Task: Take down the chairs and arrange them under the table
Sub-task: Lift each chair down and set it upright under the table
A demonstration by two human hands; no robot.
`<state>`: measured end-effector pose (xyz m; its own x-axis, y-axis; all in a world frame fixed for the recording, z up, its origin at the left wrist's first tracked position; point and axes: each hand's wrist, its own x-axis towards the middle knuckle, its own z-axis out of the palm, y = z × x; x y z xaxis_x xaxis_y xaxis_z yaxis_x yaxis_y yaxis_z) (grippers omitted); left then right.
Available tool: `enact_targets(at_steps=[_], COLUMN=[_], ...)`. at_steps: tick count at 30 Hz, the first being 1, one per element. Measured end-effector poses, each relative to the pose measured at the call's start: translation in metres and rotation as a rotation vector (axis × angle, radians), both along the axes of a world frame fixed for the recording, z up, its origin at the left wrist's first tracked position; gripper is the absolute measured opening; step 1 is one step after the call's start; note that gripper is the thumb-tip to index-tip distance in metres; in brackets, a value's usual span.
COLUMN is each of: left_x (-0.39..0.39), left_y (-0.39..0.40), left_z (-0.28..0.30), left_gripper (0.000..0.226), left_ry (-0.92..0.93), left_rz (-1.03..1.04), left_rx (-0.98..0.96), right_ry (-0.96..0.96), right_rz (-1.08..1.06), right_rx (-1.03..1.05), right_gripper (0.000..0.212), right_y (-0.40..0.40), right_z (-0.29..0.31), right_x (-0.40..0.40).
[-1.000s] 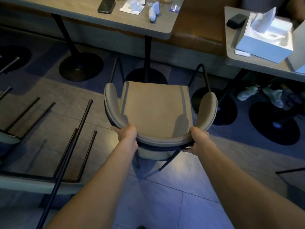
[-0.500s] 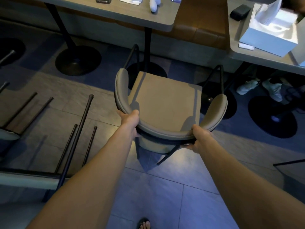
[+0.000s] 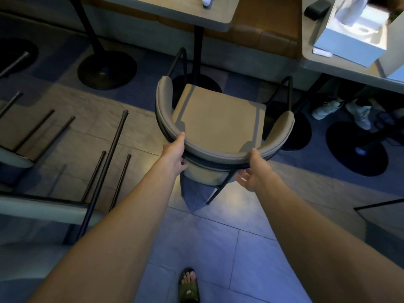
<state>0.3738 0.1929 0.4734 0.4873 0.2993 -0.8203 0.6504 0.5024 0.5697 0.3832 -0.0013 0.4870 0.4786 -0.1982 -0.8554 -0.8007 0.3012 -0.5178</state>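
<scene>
A beige padded chair (image 3: 218, 119) with black metal legs stands upright on the floor, its front facing the wooden table (image 3: 170, 9) and its front legs close to the table's black pedestal (image 3: 197, 53). My left hand (image 3: 175, 153) grips the left side of the curved backrest. At the right side of the backrest, my right hand (image 3: 251, 171) has its thumb on top and its fingers loosely curled underneath. Upturned chairs (image 3: 102, 162) rest at the left with legs pointing up.
A second pedestal base (image 3: 107, 71) stands to the left. A right-hand table (image 3: 341, 64) carries a tissue box (image 3: 354, 33) and a black case (image 3: 317, 9). Another person's white shoes (image 3: 341, 110) sit under it. My sandalled foot (image 3: 189, 285) is on the tiles.
The chair has slid forward toward the table and turned slightly clockwise, its front now by the pedestal. My right hand's fingers have loosened under the backrest.
</scene>
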Motion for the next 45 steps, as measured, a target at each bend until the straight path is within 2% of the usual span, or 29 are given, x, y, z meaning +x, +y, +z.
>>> enact_targets(at_steps=[3, 7, 9, 11, 15, 17, 20, 22, 25, 29, 32, 35, 39, 43, 45], left_x=[-0.038, -0.104, -0.143, -0.188, -0.278, -0.318, -0.372, -0.407, -0.459, -0.523, -0.550, -0.558, -0.555, -0.551, -0.550], left_y=[-0.001, 0.001, 0.004, 0.009, 0.022, 0.033, 0.052, 0.067, 0.086, 0.113, 0.140, 0.173, 0.225, 0.279, 0.306], left_z=[0.020, 0.060, 0.086, 0.113, 0.159, 0.178, 0.194, 0.198, 0.201, 0.196, 0.184, 0.162, 0.118, 0.081, 0.067], left_gripper=[0.052, 0.025, 0.026, 0.031, 0.034, 0.033, 0.033, 0.032, 0.029, 0.023, 0.011, 0.010, 0.010, 0.015, 0.014], left_ry=[-0.009, -0.055, -0.065, -0.070, -0.046, -0.040, -0.035, -0.025, -0.011, 0.036, 0.093, 0.125, 0.155, 0.201, 0.217], left_rz=[-0.062, -0.036, 0.022, 0.081, 0.180, 0.217, 0.263, 0.222, 0.072, 0.032, -0.012, -0.049, -0.063, -0.056, -0.033], left_rx=[-0.098, -0.103, -0.093, -0.069, 0.001, 0.041, 0.092, 0.188, 0.386, 0.435, 0.463, 0.455, 0.338, 0.201, 0.174], right_ry=[-0.015, -0.050, -0.061, -0.074, -0.087, -0.095, -0.125, -0.155, -0.253, -0.368, -0.362, -0.297, -0.154, 0.062, 0.106], right_rz=[0.149, 0.349, 0.417, 0.456, 0.592, 0.666, 0.721, 0.791, 1.048, 1.316, 1.366, 1.348, 1.243, 1.069, 1.038], right_rx=[0.045, 0.041, 0.063, 0.081, 0.130, 0.146, 0.090, 0.042, -0.064, -0.120, -0.122, -0.088, -0.109, -0.138, -0.133], right_gripper=[0.047, 0.036, 0.024, 0.020, 0.020, 0.026, 0.031, 0.029, 0.023, 0.016, 0.014, 0.015, 0.016, 0.031, 0.030], right_y=[0.002, 0.011, 0.019, 0.029, 0.056, 0.074, 0.102, 0.121, 0.146, 0.173, 0.198, 0.232, 0.287, 0.343, 0.371], right_z=[0.024, 0.062, 0.084, 0.106, 0.149, 0.172, 0.191, 0.194, 0.190, 0.183, 0.172, 0.154, 0.114, 0.070, 0.054], right_x=[-0.028, -0.077, -0.107, -0.141, -0.206, -0.237, -0.279, -0.303, -0.334, -0.370, -0.393, -0.411, -0.432, -0.445, -0.451])
